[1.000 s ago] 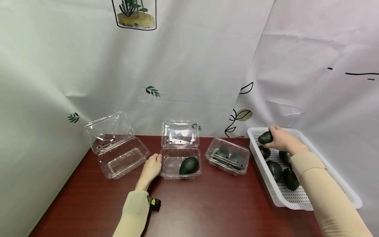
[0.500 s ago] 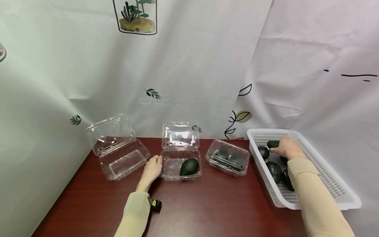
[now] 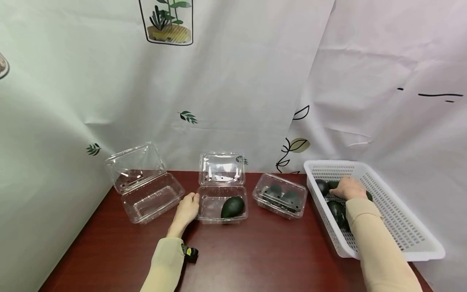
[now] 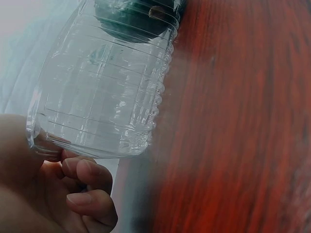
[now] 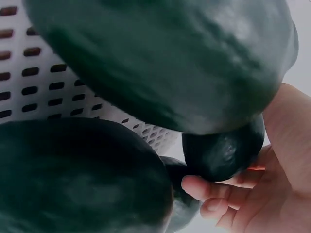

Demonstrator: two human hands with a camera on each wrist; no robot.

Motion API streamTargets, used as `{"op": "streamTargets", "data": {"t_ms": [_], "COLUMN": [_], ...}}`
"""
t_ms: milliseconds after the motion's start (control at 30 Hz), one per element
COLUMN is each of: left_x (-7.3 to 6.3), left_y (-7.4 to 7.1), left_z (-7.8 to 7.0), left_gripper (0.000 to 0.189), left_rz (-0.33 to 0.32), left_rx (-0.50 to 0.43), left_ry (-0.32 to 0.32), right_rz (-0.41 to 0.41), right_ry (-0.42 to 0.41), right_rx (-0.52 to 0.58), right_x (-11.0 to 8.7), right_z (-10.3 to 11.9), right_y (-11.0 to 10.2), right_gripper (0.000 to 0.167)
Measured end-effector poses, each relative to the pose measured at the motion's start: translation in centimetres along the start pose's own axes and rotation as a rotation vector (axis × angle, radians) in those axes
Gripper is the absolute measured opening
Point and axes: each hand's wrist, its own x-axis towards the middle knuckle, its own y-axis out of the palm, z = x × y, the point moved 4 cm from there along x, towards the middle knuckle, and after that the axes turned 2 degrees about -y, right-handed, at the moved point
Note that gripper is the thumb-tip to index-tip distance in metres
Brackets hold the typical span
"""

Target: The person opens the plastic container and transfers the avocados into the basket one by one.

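In the head view, my left hand [image 3: 187,209] pinches the left edge of the middle clear plastic clamshell box [image 3: 208,205]. The box lies with its lid up, and one dark green avocado [image 3: 232,207] sits in its right half. The left wrist view shows curled fingers [image 4: 95,177] at the box's rim. Inside the white basket [image 3: 327,227], my right hand [image 3: 348,188] reaches down among several avocados. In the right wrist view its fingers curl round an avocado [image 5: 226,150]. Two larger-looking avocados are close to that camera, partly blocking the held one.
To the left, another clear clamshell box [image 3: 153,196] stands with its lid up and nothing inside. Right of the middle box, a closed clamshell box [image 3: 280,195] holds avocados. All stand on a dark red wooden table [image 3: 255,255] before a patterned white cloth [image 3: 237,81].
My right hand, with an avocado in its grip, has gone from the basket's far left corner rightward and down among the others. The left hand keeps its place on the box.
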Motion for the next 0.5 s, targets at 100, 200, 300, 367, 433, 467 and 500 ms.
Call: {"op": "streamTargets", "data": {"t_ms": [100, 200, 300, 367, 433, 467, 500], "left_x": [-0.1, -0.2, -0.1, -0.1, 0.0, 0.0, 0.1], "left_y": [0.1, 0.1, 0.2, 0.2, 0.3, 0.3, 0.4], "left_z": [0.1, 0.0, 0.0, -0.1, -0.1, -0.2, -0.2], "left_gripper": [0.033, 0.033, 0.033, 0.033, 0.033, 0.033, 0.033], "left_rz": [0.0, 0.001, 0.002, 0.0, 0.002, 0.005, 0.008], "left_rx": [0.002, -0.002, -0.007, -0.007, -0.003, -0.004, -0.006], "left_ry": [0.002, 0.005, 0.006, 0.008, 0.007, 0.007, 0.005], "right_rz": [0.019, 0.027, 0.022, 0.021, 0.026, 0.035, 0.05], "right_ry": [0.017, 0.047, 0.057, 0.044, 0.02, 0.009, 0.002], "right_rx": [-0.003, 0.009, 0.013, 0.011, 0.004, 0.007, 0.017], "right_x": [0.0, -0.1, -0.4, -0.7, -1.2, -1.4, -1.7], "right_z": [-0.1, -0.1, 0.0, 0.2, 0.5, 0.6, 0.7], "right_y": [0.5, 0.9, 0.9, 0.7, 0.5, 0.3, 0.1], "right_gripper": [0.061, 0.059, 0.059, 0.058, 0.06, 0.062, 0.065]}}
